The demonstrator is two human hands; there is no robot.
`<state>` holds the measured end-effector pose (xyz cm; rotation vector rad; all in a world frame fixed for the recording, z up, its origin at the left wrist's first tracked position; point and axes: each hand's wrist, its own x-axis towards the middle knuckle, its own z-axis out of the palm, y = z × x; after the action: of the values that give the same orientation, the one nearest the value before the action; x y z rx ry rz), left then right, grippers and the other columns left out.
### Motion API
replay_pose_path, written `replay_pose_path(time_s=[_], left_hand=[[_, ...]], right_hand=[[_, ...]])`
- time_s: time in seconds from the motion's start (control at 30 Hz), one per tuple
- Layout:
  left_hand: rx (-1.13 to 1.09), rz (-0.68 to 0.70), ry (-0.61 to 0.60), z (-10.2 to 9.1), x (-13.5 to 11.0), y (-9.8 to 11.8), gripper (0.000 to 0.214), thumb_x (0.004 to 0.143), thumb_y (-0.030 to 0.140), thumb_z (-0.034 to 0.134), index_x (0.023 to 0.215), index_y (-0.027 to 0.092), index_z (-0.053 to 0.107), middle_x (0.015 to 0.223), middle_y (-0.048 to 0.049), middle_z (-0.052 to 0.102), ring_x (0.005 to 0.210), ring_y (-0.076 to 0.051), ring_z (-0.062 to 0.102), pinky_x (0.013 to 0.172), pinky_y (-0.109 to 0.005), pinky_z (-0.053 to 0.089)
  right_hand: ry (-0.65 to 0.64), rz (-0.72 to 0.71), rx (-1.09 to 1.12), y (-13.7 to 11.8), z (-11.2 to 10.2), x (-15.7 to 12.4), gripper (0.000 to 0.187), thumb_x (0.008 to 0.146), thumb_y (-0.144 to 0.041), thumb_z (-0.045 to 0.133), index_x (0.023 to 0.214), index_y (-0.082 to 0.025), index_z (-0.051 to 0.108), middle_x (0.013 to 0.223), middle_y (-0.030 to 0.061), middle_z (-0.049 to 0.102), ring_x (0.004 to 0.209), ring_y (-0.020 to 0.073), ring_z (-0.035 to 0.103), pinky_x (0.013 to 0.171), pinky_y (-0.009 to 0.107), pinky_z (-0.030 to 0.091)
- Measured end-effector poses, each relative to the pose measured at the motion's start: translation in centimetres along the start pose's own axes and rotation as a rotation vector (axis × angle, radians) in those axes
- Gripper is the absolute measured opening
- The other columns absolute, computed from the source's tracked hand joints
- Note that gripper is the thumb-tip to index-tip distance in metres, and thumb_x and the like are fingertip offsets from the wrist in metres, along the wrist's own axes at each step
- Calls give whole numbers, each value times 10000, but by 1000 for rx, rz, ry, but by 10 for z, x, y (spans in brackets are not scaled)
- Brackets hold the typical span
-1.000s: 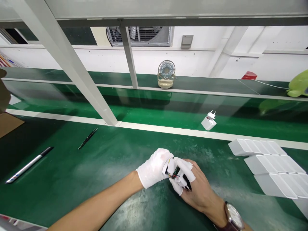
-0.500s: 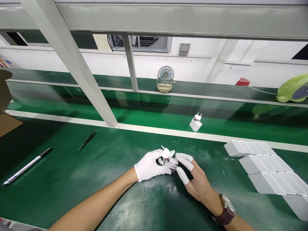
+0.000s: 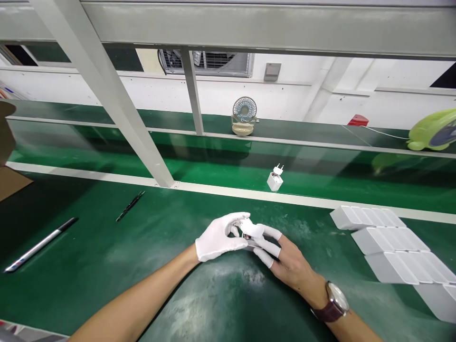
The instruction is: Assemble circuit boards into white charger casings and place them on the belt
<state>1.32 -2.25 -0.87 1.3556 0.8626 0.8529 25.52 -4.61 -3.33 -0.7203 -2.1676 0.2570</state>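
Observation:
Between my hands, above the green bench, is a white plug charger [image 3: 251,229], its plug-end cover tilted off the body and small inner parts showing in the gap. My left hand [image 3: 219,237], in a white glove, grips it from the left with thumb and fingers. My right hand [image 3: 285,254], with white finger covers, closes on it from the right; those fingertips partly hide the body. Farther off, a second white charger [image 3: 274,182] stands on the green conveyor belt [image 3: 221,173], its two-pin cover propped up at an angle.
Rows of white box-shaped housings [image 3: 395,240] line the bench at right. A black-and-silver pen [image 3: 41,245] and thin black tweezers [image 3: 130,206] lie at left, near a cardboard box [image 3: 14,183]. A slanted metal post [image 3: 107,90] rises behind. A small fan [image 3: 244,116] stands on the shelf.
My right fingers have moved in onto the charger's cover, and its pins no longer show clearly. My left fingers have shifted up around it. The charger on the belt has travelled left.

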Motion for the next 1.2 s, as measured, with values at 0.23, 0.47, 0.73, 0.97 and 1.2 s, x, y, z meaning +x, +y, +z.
replay_pose_path(time_s=[0.23, 0.47, 0.73, 0.97, 1.2], left_hand=[[-40, -4, 40, 5, 0, 2, 546, 782, 372, 801, 1263, 178, 630, 1075, -94, 677, 935, -201, 624, 825, -354, 510], [-114, -58, 121, 8, 0, 2, 408, 751, 337, 810, 1103, 184, 672, 1060, -61, 692, 988, -214, 621, 885, -336, 476], [-146, 5, 148, 9, 0, -1, 428, 857, 434, 703, 1187, 164, 662, 1040, -85, 710, 955, -229, 640, 893, -373, 468], [-240, 115, 337, 3, 4, -13, 496, 924, 519, 587, 1251, 149, 633, 1137, -134, 690, 1055, -243, 623, 848, -342, 485], [-190, 166, 322, 3, 1, -11, 484, 957, 491, 553, 1306, 160, 603, 1179, -120, 678, 1068, -225, 612, 895, -338, 488]], right_hand=[[-50, -17, -25, -2, -4, 6, 412, 932, -111, 626, 1332, -205, 592, 1281, 146, 622, 1124, 243, 657, 919, 401, 611], [-65, 3, -42, 4, 5, -4, 556, 962, -152, 595, 1481, -276, 440, 1392, 129, 568, 1159, 237, 645, 943, 403, 602], [-94, 10, 8, 4, 9, -5, 547, 954, -121, 587, 1459, -298, 473, 1344, 117, 579, 1136, 238, 651, 922, 388, 609], [87, -59, 5, -9, -13, 25, 576, 887, -41, 635, 1396, -297, 546, 1311, 118, 588, 1105, 241, 656, 903, 378, 597], [-43, 15, 83, -8, 8, 22, 425, 930, -91, 580, 1312, -277, 588, 1169, 105, 643, 996, 221, 685, 833, 358, 611]])
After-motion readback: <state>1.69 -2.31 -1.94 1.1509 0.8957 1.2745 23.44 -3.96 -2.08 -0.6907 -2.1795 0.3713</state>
